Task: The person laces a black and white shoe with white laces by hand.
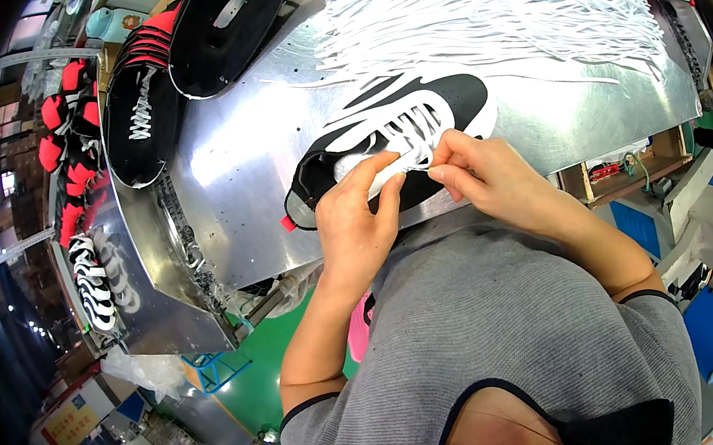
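A black and white sneaker (362,131) lies in front of me on the metal table, its toe pointing away to the right. White shoelace (418,123) crosses its front in several rows. My left hand (357,214) is closed at the shoe's opening, thumb and fingers pinching the white tongue area beside the top rows of lace. Close beside it, my right hand (482,177) pinches white lace between thumb and forefinger at the shoe's near edge. The fingers partly cover the upper lace holes, and the lace's end cannot be made out.
A wide heap of loose white laces (488,21) covers the table's far side. Two dark shoe-shaped pieces with red parts (230,34) stand at the far left. Further left, red and black shoes (78,171) and a striped black-and-white shoe (92,286) line a metal ledge (171,320).
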Tool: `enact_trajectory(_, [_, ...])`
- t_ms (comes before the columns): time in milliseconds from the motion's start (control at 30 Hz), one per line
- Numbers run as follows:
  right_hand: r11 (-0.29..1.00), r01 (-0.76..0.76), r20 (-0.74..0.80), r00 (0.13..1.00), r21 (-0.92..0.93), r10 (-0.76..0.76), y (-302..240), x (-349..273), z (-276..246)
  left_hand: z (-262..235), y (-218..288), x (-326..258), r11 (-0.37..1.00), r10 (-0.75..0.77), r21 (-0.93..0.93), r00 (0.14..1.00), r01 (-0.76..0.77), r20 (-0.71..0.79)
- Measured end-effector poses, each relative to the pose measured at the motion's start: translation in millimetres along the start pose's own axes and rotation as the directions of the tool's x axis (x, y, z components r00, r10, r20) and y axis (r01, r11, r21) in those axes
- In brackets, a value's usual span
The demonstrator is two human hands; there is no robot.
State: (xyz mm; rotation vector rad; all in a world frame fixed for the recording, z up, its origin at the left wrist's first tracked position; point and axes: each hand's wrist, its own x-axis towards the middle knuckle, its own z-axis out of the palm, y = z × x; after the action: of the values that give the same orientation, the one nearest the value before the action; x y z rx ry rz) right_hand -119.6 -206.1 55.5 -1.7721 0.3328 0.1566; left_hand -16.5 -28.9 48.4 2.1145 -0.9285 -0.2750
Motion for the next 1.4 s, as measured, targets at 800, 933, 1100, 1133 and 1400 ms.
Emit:
enact_trajectory(800, [0.985,-0.041,-0.053,0.997,0.165,0.05,9.3,4.1,9.8,9.1,12.4,-5.3,0.98,0.17,0.091,0.984,-0.174,0.052])
enact_trajectory(933, [0.999,0.048,-0.122,0.991,-0.022,-0.051,12.7,11.1,24.4,14.3,13.9,-4.4,0.963,0.196,0.186,0.98,-0.197,0.023])
enact_trajectory(1100, [0.992,-0.027,0.08,0.996,-0.123,0.037,-3.6,1.2,-29.5,4.0,11.0,-2.7,0.999,0.033,0.015,0.994,-0.034,0.103])
enact_trajectory(1133, [0.992,-0.089,0.053,0.994,-0.089,0.094,-6.2,-6.8,-38.5,4.0,11.1,-4.3,0.998,-0.019,-0.054,0.991,0.026,0.13])
enact_trajectory(1400, [0.97,0.169,-0.273,0.938,-0.177,-0.213,39.5,42.3,-14.3,-16.0,20.6,4.7,0.991,0.028,-0.118,0.772,0.061,0.634])
